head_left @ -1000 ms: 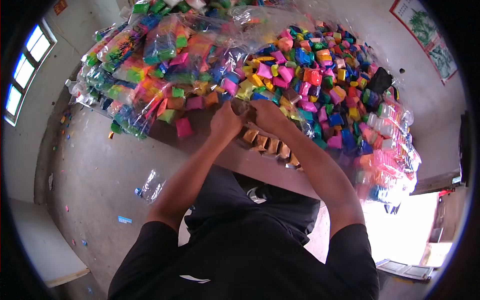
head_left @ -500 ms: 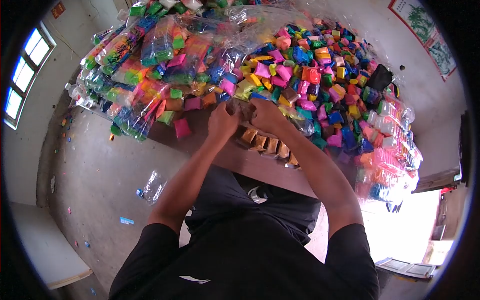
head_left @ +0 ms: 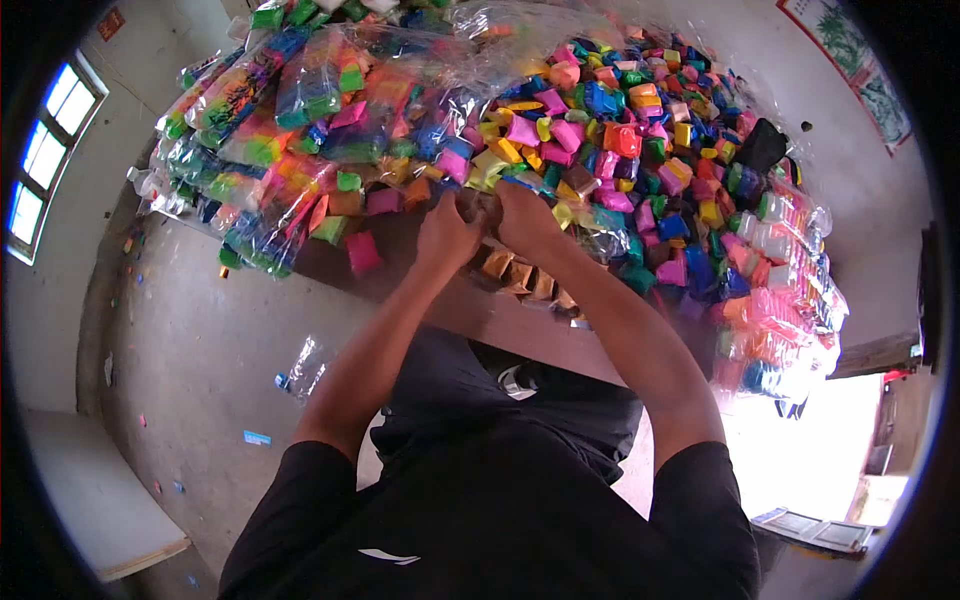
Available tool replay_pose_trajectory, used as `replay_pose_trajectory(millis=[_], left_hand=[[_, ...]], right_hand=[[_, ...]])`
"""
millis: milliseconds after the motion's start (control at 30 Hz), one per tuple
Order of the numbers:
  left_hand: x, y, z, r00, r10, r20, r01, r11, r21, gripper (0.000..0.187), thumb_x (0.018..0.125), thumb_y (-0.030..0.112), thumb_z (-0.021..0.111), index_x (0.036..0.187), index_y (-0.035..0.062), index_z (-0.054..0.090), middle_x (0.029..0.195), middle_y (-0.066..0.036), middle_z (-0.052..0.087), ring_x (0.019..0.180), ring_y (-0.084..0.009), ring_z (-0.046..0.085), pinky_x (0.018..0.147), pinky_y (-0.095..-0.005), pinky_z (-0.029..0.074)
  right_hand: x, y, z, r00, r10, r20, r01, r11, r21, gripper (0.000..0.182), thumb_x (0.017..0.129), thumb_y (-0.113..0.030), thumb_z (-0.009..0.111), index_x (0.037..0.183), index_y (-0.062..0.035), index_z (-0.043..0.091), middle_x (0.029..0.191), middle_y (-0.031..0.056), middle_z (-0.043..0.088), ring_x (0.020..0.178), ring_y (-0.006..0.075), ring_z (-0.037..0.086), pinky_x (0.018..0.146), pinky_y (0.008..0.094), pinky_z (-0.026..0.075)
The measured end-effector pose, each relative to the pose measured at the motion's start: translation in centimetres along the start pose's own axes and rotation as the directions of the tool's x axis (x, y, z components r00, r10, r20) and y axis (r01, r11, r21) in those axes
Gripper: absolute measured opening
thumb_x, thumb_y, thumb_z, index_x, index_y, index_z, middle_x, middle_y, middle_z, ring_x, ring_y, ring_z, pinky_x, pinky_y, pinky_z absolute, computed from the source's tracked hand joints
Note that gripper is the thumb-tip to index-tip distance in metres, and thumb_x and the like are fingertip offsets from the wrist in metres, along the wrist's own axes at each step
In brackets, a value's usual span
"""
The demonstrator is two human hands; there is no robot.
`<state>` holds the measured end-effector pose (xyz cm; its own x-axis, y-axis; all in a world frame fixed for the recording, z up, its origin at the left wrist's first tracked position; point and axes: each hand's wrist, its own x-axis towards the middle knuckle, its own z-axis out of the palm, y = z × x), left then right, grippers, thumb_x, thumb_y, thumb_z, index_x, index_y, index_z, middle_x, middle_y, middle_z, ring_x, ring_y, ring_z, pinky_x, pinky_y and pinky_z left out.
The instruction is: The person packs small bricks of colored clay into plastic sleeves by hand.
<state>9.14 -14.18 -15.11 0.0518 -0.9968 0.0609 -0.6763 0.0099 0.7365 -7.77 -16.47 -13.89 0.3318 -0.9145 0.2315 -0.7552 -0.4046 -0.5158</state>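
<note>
My left hand (head_left: 450, 232) and my right hand (head_left: 527, 222) are close together over the front edge of the brown table (head_left: 460, 312). Their fingers are bent and closed around something small, brownish and partly clear, too hidden to make out. Just below my right hand lies a row of gold-brown packets (head_left: 520, 277). Beyond both hands spreads a big heap of small coloured packets (head_left: 620, 140). A pink packet (head_left: 364, 252) rests near the table edge, left of my left hand.
Clear bags with coloured packets (head_left: 260, 110) are piled at the left of the table, and bags of pink items (head_left: 775, 325) at the right. A clear plastic wrapper (head_left: 306, 368) and a blue scrap (head_left: 257, 438) lie on the floor.
Both hands appear slightly higher in the view, still close together with fingers bent. The view of the table and heap has shifted a little.
</note>
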Motion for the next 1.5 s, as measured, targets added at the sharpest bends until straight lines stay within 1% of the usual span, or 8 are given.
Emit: replay_pose_trajectory(millis=[333, 400, 633, 933, 1033, 1100, 1233, 1500], left_hand=[[0.0, -0.5, -1.1, 0.993, 0.114, 0.036, -0.112, 0.993, -0.038, 0.057, 0.088, 0.051, 0.075, 0.117, 0.0016, 0.068, 0.103, -0.022, 0.074, 0.099, -0.0399, 0.072, 0.084, -0.0463, 0.056], [0.6, -0.8, -1.1, 0.988, 0.028, 0.155, -0.021, 0.999, -0.048, 0.055, 0.086, 0.053, 0.073, 0.116, 0.0067, 0.07, 0.107, -0.021, 0.074, 0.105, -0.04, 0.07, 0.087, -0.0497, 0.055], [0.5, -1.3, -0.2, 0.999, -0.006, 0.044, 0.005, 1.0, 0.01, 0.062, 0.085, 0.06, 0.071, 0.116, 0.0066, 0.071, 0.107, -0.021, 0.074, 0.104, -0.0393, 0.071, 0.087, -0.0489, 0.055], [1.0, -1.9, 0.0, 0.994, -0.026, 0.106, 0.031, 0.998, -0.05, 0.06, 0.085, 0.06, 0.071, 0.114, 0.0074, 0.073, 0.104, -0.019, 0.075, 0.098, -0.0379, 0.071, 0.086, -0.0483, 0.055], [1.1, -2.5, 0.4, 0.993, 0.117, -0.023, -0.118, 0.993, -0.022, 0.063, 0.085, 0.058, 0.074, 0.11, -0.0002, 0.072, 0.086, -0.02, 0.072, 0.083, -0.0376, 0.072, 0.073, -0.0451, 0.054], [1.1, -1.9, -0.1, 0.997, 0.021, 0.079, -0.02, 1.0, -0.012, 0.058, 0.085, 0.056, 0.074, 0.114, 0.0059, 0.072, 0.102, -0.02, 0.075, 0.099, -0.0385, 0.072, 0.085, -0.0483, 0.056], [0.9, -1.5, 0.1, 0.998, 0.019, 0.059, -0.016, 0.999, -0.049, 0.058, 0.084, 0.054, 0.074, 0.116, 0.0053, 0.071, 0.103, -0.021, 0.075, 0.102, -0.0389, 0.071, 0.086, -0.0482, 0.056], [0.7, -1.1, -0.5, 0.995, -0.026, 0.099, 0.022, 0.999, 0.04, 0.066, 0.085, 0.057, 0.074, 0.119, 0.0012, 0.07, 0.107, -0.025, 0.073, 0.105, -0.0396, 0.071, 0.09, -0.0493, 0.053]], right_hand=[[-3.8, -4.3, -6.1, 0.987, -0.083, 0.135, 0.089, 0.995, -0.042, 0.037, 0.084, -0.015, 0.071, 0.117, -0.0019, 0.063, 0.118, 0.0226, 0.063, 0.107, 0.0428, 0.064, 0.092, 0.0488, 0.053], [-5.6, -4.9, -7.5, 0.885, -0.188, 0.425, 0.208, 0.978, 0.0, 0.035, 0.084, -0.003, 0.068, 0.118, -0.0064, 0.065, 0.111, 0.0185, 0.064, 0.108, 0.0411, 0.063, 0.095, 0.0462, 0.051], [-7.4, -0.5, -3.1, 0.77, -0.452, 0.45, 0.53, 0.846, -0.057, 0.039, 0.087, -0.013, 0.068, 0.125, -0.0076, 0.062, 0.124, 0.0179, 0.057, 0.117, 0.036, 0.059, 0.095, 0.0478, 0.052], [-7.9, 0.4, -2.2, 0.882, -0.294, 0.369, 0.404, 0.875, -0.268, 0.023, 0.083, -0.01, 0.068, 0.105, -0.0074, 0.074, 0.109, 0.0146, 0.065, 0.096, 0.036, 0.066, 0.086, 0.0465, 0.056], [-7.1, -1.8, -6.7, 0.922, -0.232, 0.312, 0.245, 0.969, -0.005, 0.02, 0.086, -0.017, 0.071, 0.103, -0.0079, 0.075, 0.099, 0.0139, 0.069, 0.091, 0.0298, 0.068, 0.083, 0.0419, 0.055], [-5.8, -3.0, -9.1, 0.954, 0.14, 0.266, -0.236, 0.897, 0.375, 0.023, 0.089, -0.026, 0.073, 0.102, -0.0075, 0.076, 0.096, 0.0139, 0.073, 0.086, 0.0238, 0.069, 0.08, 0.0374, 0.054], [-1.4, -0.6, -7.8, 0.95, 0.294, 0.107, -0.311, 0.843, 0.44, 0.029, 0.088, -0.029, 0.074, 0.099, -0.0013, 0.076, 0.093, 0.0203, 0.076, 0.088, 0.0356, 0.074, 0.08, 0.0406, 0.057], [3.8, 2.2, -0.7, 0.938, 0.278, 0.206, -0.238, 0.95, -0.2, 0.031, 0.083, -0.026, 0.069, 0.091, 0.0031, 0.075, 0.098, 0.0284, 0.073, 0.095, 0.0438, 0.072, 0.088, 0.0509, 0.056]])
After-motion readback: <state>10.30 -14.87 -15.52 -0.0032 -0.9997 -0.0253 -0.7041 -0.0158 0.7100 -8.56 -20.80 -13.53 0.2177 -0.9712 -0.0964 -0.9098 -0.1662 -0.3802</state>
